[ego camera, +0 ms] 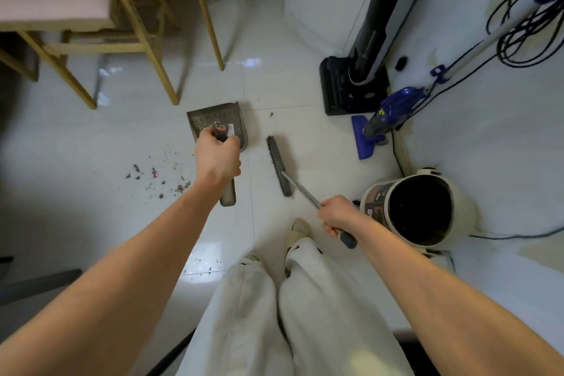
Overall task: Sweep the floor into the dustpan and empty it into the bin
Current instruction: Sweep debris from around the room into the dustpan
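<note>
My left hand point(217, 159) grips the handle of a grey dustpan point(218, 122) with some dirt in its tray. My right hand point(337, 215) grips the metal handle of a grey broom point(279, 165), whose brush head is just right of the dustpan. Scattered dust and crumbs point(158, 178) lie on the white tiles left of my left forearm, with a few more specks point(203, 268) closer to my legs. A round bin point(418, 210) with a dark opening stands at the right, beside my right hand.
Wooden chair legs point(164, 79) stand beyond the dustpan at the upper left. A black upright floor cleaner point(360, 82) and a blue steam mop point(384, 119) with black cables point(525, 24) lean along the right wall. My white trousers point(290, 314) and shoe point(300, 230) are below.
</note>
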`<state>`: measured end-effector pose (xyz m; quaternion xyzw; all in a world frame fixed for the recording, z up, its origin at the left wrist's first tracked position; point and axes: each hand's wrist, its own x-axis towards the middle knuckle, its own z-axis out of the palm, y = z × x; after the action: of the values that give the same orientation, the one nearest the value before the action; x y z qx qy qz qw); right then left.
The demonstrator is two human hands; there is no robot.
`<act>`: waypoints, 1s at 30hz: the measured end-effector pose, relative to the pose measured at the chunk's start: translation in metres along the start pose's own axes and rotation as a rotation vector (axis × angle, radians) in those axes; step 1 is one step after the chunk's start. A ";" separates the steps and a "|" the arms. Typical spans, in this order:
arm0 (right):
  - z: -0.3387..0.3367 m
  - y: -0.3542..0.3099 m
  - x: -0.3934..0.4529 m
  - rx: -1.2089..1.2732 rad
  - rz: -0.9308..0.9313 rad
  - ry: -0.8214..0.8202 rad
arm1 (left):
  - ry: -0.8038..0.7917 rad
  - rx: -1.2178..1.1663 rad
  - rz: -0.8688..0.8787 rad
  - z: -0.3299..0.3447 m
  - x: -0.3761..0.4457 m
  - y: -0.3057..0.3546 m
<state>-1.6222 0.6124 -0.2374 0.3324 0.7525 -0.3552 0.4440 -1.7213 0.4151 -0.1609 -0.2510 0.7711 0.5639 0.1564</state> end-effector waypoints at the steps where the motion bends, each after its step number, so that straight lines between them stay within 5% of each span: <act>1: 0.003 0.012 -0.004 -0.028 0.025 0.030 | -0.002 0.002 0.009 -0.006 -0.002 -0.004; 10: 0.040 0.052 -0.040 -0.340 0.281 0.103 | -0.044 0.005 -0.003 -0.028 -0.006 -0.038; 14: 0.091 0.052 -0.034 -0.245 0.281 0.058 | -0.081 -0.006 -0.011 -0.040 -0.010 -0.058; 16: 0.113 0.047 -0.035 0.050 0.367 -0.037 | -0.076 -0.001 -0.002 -0.045 -0.013 -0.064; 17: 0.124 0.049 -0.031 0.192 0.316 -0.073 | -0.067 -0.006 -0.004 -0.048 -0.016 -0.067; 22: 0.122 0.062 -0.038 0.105 0.082 -0.095 | -0.048 -0.055 0.013 -0.050 -0.052 -0.082; 30: 0.100 0.108 -0.061 0.153 -0.007 -0.017 | 0.015 -0.077 0.061 -0.054 -0.115 -0.105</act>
<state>-1.4681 0.5750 -0.2436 0.3598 0.7205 -0.4161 0.4223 -1.5648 0.3635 -0.1665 -0.2373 0.7573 0.5958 0.1236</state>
